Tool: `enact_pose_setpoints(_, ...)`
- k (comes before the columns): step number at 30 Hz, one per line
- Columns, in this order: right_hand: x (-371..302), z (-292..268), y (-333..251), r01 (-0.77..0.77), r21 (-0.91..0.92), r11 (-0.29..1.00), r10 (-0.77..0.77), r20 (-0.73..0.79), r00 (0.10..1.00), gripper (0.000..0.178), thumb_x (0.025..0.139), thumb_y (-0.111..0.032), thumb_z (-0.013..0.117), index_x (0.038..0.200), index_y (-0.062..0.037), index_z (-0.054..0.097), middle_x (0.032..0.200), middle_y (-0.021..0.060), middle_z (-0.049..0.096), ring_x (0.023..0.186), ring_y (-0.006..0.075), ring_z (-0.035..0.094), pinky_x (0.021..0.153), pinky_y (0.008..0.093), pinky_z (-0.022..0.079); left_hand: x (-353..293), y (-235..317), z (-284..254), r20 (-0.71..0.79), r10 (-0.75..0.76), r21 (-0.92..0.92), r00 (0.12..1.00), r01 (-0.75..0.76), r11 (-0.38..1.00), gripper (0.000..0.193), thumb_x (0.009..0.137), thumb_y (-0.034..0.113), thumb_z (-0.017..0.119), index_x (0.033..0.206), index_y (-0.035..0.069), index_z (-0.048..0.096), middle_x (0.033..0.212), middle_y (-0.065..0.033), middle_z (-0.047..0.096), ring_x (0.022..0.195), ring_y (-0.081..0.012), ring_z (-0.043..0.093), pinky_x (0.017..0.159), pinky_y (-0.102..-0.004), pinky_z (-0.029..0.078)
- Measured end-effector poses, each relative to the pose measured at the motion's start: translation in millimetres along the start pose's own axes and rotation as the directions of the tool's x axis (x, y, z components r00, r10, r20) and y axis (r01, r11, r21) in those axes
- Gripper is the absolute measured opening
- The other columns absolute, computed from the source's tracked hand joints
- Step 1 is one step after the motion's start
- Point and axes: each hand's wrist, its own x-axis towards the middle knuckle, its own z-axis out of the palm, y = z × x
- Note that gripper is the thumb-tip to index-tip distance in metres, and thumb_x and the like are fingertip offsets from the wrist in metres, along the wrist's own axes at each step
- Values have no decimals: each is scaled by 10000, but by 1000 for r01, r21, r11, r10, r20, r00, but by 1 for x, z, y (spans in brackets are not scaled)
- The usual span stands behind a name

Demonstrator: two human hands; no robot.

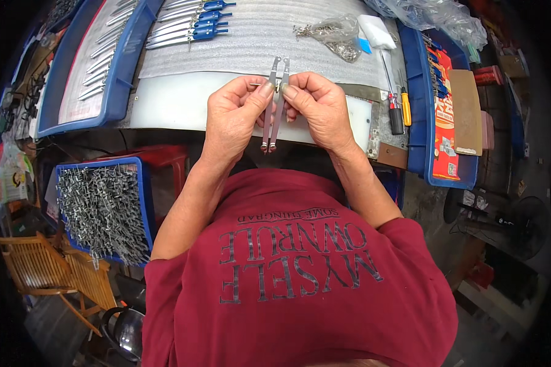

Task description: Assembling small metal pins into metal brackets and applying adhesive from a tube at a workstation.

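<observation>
You have two hands, left hand (236, 113) and right hand (322, 113), on one two-legged metal tool (277, 122). Toward the upper right lie two screwdrivers, one black (396, 120), one yellow (405, 110), and one clear bag (346, 27). You have one blue tray (112, 111) at upper left, one blue bin (146, 205) at lower left; its metal parts (101, 205) are too many to count.

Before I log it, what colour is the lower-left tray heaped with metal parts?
The tray is blue, seen in the head view.
</observation>
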Motion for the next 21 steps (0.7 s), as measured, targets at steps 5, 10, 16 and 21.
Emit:
enact_pose_setpoints(5, -1, 2, -1, -14, -5, 1000, 14, -14, 1000, 153, 814, -132, 552, 841, 19, 539, 652, 18, 526, 547, 64, 472, 510, 186, 397, -1, 0, 0, -6, -4, -2, 1000, 4, 1000, 146, 832, 139, 532, 878, 2, 548, 651, -14, 571, 539, -44, 507, 474, -167, 391)
enact_pose_setpoints(10, -1, 3, 0, -22, -1, 1000, 22, -20, 1000, 151, 815, -132, 548, 849, 15, 538, 651, 15, 527, 545, 61, 474, 509, 183, 399, -1, 0, 0, -12, 13, 4, 1000, -13, 1000, 131, 823, 123, 542, 867, -1, 548, 648, -12, 565, 539, -46, 506, 477, -169, 395)
enact_pose_setpoints(16, -4, 4, 0, 13, -18, 1000, -13, -4, 1000, 157, 817, -138, 546, 855, 14, 537, 660, 10, 526, 558, 55, 477, 515, 177, 402, -2, -1, -1, -1, 44, -11, 999, -44, 999, 129, 821, 108, 541, 873, -9, 546, 663, -18, 567, 556, -51, 512, 488, -172, 400)
enact_pose_setpoints(21, -5, 4, 0, 26, -35, 999, -25, 9, 1000, 159, 823, -142, 537, 864, 12, 535, 676, 11, 529, 574, 52, 478, 519, 176, 403, -3, -2, -1, 1, 54, -20, 999, -53, 998, 130, 819, 99, 540, 882, -15, 545, 679, -26, 569, 568, -56, 517, 498, -174, 407)
